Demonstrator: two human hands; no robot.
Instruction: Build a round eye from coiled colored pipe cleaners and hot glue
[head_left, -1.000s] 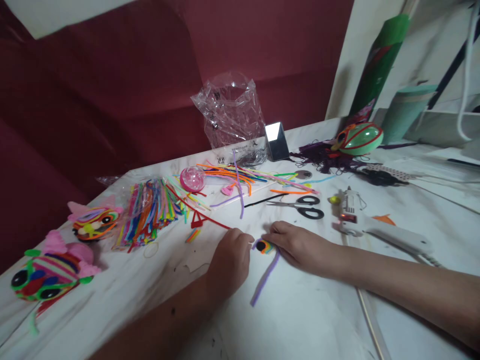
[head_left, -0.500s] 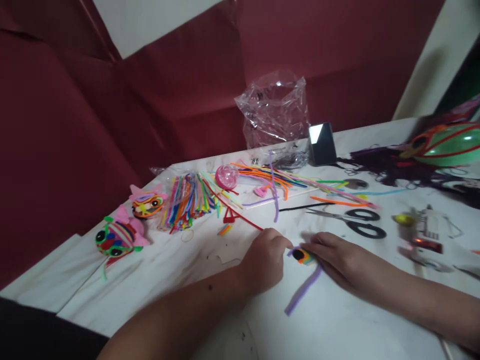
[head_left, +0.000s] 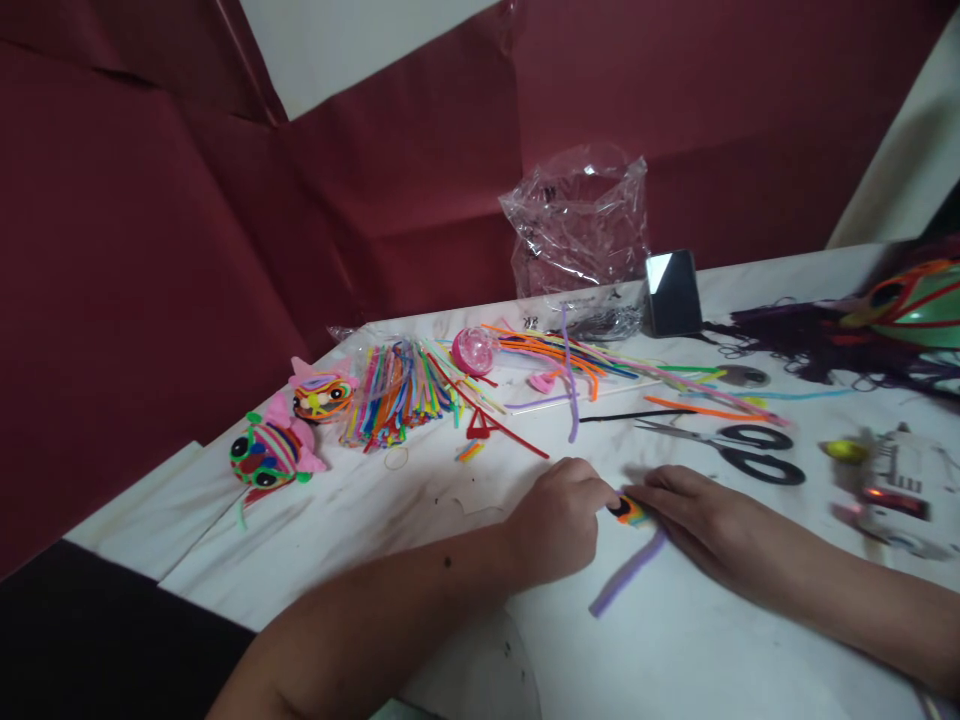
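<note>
My left hand (head_left: 559, 520) and my right hand (head_left: 697, 520) meet low over the white table. Between their fingertips is a small round pipe-cleaner coil (head_left: 632, 513), black at the centre with rainbow bands around it. A purple pipe cleaner (head_left: 628, 575) trails from it toward me, passing by my right fingers. My left hand is closed, thumb and forefinger pinching the coil's left edge. The fingers of my right hand are pressed together on the coil's other side, hiding part of it. Black-handled scissors (head_left: 724, 445) lie just beyond my right hand.
Two colourful pipe-cleaner fish (head_left: 274, 450) (head_left: 324, 395) sit at left. Behind are a bundle of pipe cleaners (head_left: 405, 395), a pink clear-topped ball (head_left: 475, 350), a crumpled plastic bag (head_left: 581, 240) and a phone (head_left: 673, 293). At right are a green balloon (head_left: 926, 305) and a lit gadget (head_left: 900, 490).
The view has swung left, so everything sits further right. My left fingertips have closed in on the coil, covering more of its black centre.
</note>
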